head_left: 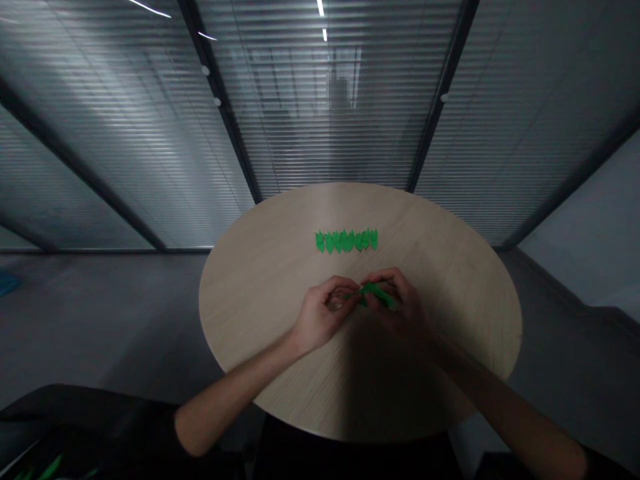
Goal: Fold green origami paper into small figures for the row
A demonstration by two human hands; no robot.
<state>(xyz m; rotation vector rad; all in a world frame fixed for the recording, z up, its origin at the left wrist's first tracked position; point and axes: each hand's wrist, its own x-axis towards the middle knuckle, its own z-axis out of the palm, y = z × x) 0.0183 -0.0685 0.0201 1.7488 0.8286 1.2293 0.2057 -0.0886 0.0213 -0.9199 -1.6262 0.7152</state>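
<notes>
Over the middle of the table, both hands meet around a green leaf-shaped piece (379,293), thin and perhaps folded. My left hand (324,310) is closed, its thumb and fingertips pinching the left end of the piece. From the other side, my right hand (403,300) has its fingers curled around the piece, which shows between thumb and fingers. Part of it is hidden by the fingers. Beyond the hands, a row of several similar green leaf-shaped pieces (347,241) lies flat on the table, side by side with pointed ends.
The round wooden table (250,280) stands close to glass partitions with blinds (300,133). Dark furniture (90,413) is at the lower left, with green leaf-like bits (50,469) near the frame's corner. A blue object (7,283) lies on the floor at far left.
</notes>
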